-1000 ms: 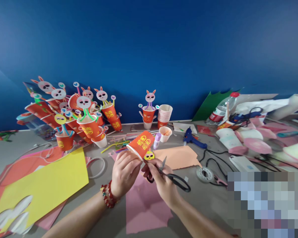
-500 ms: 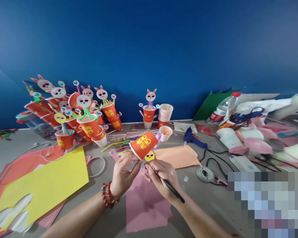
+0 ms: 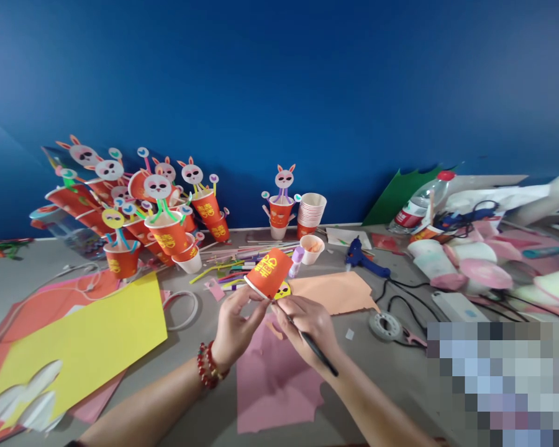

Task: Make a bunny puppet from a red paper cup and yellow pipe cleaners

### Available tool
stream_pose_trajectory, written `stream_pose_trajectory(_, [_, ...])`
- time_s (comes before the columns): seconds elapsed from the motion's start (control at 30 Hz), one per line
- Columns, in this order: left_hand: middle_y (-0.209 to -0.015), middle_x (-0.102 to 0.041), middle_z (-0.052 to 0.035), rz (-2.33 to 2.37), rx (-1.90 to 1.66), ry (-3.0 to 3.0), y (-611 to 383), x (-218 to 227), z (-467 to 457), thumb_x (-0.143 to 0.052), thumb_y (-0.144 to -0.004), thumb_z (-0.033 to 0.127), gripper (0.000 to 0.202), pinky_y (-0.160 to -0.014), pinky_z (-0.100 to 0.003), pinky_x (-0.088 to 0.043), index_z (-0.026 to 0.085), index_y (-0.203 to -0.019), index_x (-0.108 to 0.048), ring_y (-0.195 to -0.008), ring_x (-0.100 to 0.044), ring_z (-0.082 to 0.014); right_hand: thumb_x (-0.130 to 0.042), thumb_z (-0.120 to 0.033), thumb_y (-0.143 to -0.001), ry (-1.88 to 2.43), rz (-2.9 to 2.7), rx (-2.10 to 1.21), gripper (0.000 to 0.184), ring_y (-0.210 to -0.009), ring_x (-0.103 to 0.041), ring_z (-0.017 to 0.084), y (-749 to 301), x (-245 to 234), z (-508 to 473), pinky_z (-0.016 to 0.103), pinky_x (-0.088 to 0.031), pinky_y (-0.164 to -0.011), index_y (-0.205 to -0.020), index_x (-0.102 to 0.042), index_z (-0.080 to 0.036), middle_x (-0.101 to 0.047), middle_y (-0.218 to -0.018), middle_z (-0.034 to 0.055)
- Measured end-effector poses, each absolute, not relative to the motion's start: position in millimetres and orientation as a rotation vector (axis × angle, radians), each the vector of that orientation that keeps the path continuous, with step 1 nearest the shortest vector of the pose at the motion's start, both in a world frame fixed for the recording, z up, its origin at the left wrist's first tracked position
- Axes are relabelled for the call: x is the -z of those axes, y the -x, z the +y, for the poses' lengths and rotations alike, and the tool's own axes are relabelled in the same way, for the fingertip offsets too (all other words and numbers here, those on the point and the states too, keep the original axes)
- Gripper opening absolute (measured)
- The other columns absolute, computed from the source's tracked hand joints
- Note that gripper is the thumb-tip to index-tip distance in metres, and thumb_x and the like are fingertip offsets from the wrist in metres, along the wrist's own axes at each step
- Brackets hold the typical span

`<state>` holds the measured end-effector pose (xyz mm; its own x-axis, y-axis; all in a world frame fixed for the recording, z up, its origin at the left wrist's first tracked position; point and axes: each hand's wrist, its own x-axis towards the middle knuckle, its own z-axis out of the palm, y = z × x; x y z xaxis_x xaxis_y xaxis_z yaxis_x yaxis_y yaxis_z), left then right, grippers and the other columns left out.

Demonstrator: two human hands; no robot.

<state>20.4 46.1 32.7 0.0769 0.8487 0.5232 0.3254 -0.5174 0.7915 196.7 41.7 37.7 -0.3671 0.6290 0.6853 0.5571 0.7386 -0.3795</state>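
My left hand pinches the rim of an orange paper cup with yellow characters, held tilted above the table. My right hand is closed round black-handled scissors, whose blades point up at the cup's rim. A small yellow paper face shows just under the cup, beside my right fingers. A red bead bracelet sits on my left wrist. Below both hands lies a pink paper sheet.
Several bunny-faced orange cups crowd the back left; one more stands by a cup stack. Yellow paper lies left, peach paper, a blue glue gun and a tape roll right. Clutter fills the far right.
The scissors turned from lying flat with handles out to the right to edge-on, blades at the cup's rim. The cup rotated slightly and now partly covers the yellow face.
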Motion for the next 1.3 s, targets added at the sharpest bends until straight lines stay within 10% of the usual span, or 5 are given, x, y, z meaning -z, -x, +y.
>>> stream_pose_trajectory(0.73, [-0.072, -0.072, 0.0002, 1.162, -1.565, -1.960, -25, -30, 39, -0.067, -0.089, 0.018, 0.011, -0.067, -0.022, -0.051, 0.019, -0.078, -0.068, -0.067, -0.066, -0.0136, -0.041, -0.038, -0.106, 1.123, -1.621, -0.836, 0.038, -0.061, -0.067, 0.016, -181, -21, 21, 0.025, -0.051, -0.062, -0.084, -0.066, -0.021, -0.070, -0.068, 0.0012])
stream_pose_trajectory(1.3, [-0.083, -0.078, -0.0050, 1.098, -1.509, -2.048, -21, -42, 43, -0.068, -0.086, 0.015, 0.006, -0.071, -0.027, -0.056, 0.020, -0.086, -0.073, -0.076, -0.073, -0.0196, -0.045, -0.021, -0.103, 0.874, -2.078, -0.105, 0.028, -0.058, -0.064, 0.016, -198, -44, 43, 0.026, -0.043, -0.057, -0.079, -0.060, -0.019, -0.067, -0.065, 0.0047])
